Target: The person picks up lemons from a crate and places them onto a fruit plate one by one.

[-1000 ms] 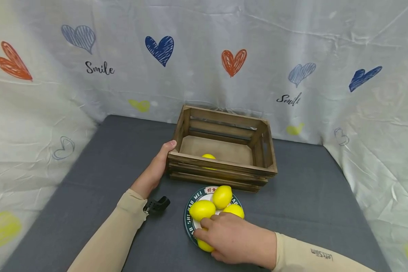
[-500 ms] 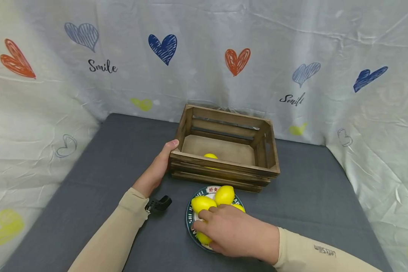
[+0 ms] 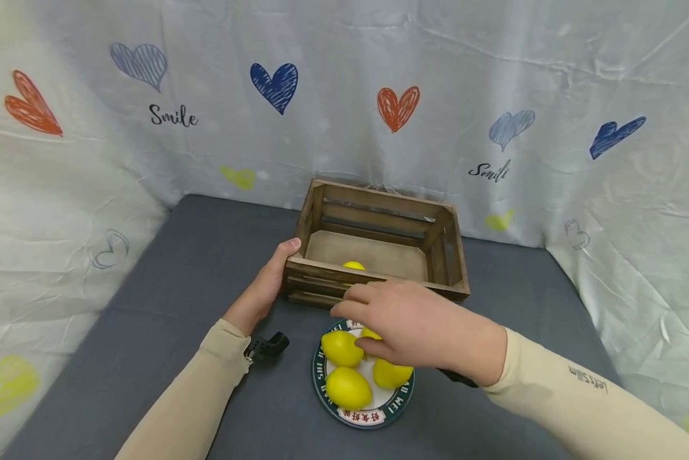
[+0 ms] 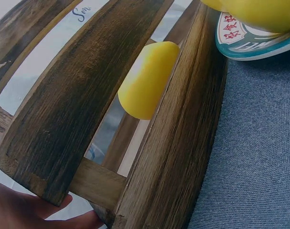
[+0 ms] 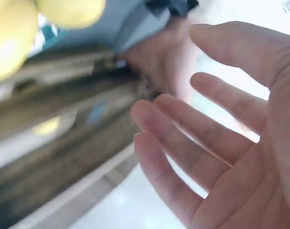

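My left hand [image 3: 262, 281] grips the left end of a slatted wooden crate [image 3: 378, 197], thumb up by the top edge. One lemon [image 3: 353, 265] lies inside near the front wall; in the left wrist view this lemon [image 4: 150, 81] shows between the slats. In front of the crate, several lemons [image 3: 348, 388] rest on a round plate [image 3: 399, 401] with a dark green lettered rim. My right hand [image 3: 419, 326] hovers over the plate's far side and the crate's front, partly covering one lemon. In the right wrist view its palm [image 5: 245, 191] is bare, fingers spread and relaxed.
A dark grey cloth [image 3: 206, 255] covers the table. Behind and at both sides hangs a pale curtain [image 3: 333, 64] printed with hearts and "Smile". A black wrist strap [image 3: 268, 345] sticks out beside my left wrist.
My right hand has risen off the near lemon on the plate and moved forward toward the crate. That lemon stays on the plate, now uncovered. The left hand keeps its hold.
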### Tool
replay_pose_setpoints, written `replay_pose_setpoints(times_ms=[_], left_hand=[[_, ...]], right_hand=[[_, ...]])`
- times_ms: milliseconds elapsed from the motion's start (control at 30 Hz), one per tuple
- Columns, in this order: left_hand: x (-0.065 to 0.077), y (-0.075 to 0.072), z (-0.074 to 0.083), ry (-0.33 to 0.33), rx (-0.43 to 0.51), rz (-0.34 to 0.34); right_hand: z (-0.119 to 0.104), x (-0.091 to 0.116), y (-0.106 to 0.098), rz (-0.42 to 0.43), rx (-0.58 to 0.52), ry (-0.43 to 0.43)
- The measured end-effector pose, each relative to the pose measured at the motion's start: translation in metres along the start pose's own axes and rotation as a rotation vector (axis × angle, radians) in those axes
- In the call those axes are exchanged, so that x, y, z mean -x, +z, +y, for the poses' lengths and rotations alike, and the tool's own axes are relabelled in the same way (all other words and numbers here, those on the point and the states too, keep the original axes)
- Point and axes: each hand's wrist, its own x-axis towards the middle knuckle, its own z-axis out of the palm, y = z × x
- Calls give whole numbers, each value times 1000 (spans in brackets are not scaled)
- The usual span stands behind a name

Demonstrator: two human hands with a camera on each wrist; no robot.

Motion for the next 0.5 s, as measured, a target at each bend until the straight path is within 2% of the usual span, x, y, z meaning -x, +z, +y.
replay_pose_setpoints(times_ms=[267,500], left_hand=[[1,0,0,-4,17,17],[3,-1,-1,5,5,14]], right_hand=[[35,-12,-33,65,13,63],[64,-27,-35,22,-48,172]])
